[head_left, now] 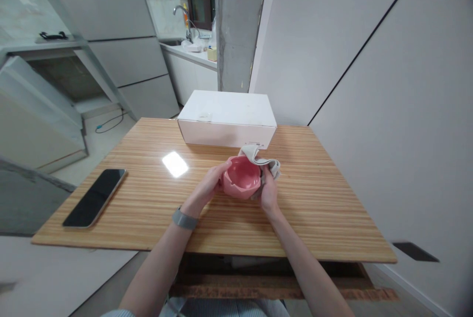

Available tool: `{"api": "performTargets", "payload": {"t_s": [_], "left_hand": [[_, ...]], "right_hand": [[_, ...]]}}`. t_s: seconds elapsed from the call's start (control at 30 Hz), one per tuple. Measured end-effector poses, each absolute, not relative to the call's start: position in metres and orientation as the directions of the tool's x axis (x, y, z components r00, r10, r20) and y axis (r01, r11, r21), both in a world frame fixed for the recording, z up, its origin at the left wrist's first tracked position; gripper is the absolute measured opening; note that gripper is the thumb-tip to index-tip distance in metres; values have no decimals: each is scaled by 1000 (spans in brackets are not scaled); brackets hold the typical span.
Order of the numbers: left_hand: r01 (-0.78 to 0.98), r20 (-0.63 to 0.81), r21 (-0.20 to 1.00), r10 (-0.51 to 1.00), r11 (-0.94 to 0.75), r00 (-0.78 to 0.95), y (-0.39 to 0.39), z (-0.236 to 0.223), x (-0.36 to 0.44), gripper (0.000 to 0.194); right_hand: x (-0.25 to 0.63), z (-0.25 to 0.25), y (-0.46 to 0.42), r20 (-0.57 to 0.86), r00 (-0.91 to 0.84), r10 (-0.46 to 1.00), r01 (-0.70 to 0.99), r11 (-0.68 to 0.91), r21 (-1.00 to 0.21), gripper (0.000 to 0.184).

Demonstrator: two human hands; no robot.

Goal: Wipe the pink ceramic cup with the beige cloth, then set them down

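While the faceted pink bowl (242,179) is at six o'clock from the white box (227,110), our left hand (216,177) grips it at nine, our right hand (269,191) holds grey cloth (272,163) at three; slipping fabric could drop it.

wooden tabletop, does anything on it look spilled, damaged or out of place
Nothing stands out as spilled, damaged or misplaced. The bright, sharp-edged patch on the tabletop, near the white box, is probably reflected light rather than liquid. The phone lies flat, and the pink bowl and cloth show no clear damage.
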State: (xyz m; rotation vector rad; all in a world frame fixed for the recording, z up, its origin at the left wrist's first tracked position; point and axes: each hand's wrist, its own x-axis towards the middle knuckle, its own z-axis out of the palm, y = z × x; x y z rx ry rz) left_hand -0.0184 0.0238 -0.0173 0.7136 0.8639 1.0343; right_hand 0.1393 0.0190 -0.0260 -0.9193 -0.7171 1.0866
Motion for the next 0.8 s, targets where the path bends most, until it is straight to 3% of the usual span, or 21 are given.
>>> {"api": "performTargets", "payload": {"t_s": [0.13,0.27,0.37,0.43,0.57,0.8], "left_hand": [[-496,-268,788,929,365,256,25,-13,-13,36],[-586,-155,734,924,344,348,17,-5,-3,31],[-556,-154,740,900,379,408,14,-2,-3,26],[-515,-217,734,871,444,442,15,-2,-6,34],[-437,-272,762,848,478,454,16,-3,-11,41],[-534,-269,733,901,420,339,19,-2,-5,45]], "right_hand": [[131,-21,14,173,377,910,-372,320,-871,35],[128,-20,10,221,474,852,-312,397,-863,33],[134,-21,13,169,532,830,-316,380,-869,34],[139,-22,17,104,536,838,-367,342,-865,35],[145,-22,22,-32,415,909,-495,197,-846,29],[135,-25,15,-31,354,935,-540,177,-823,38]]}}
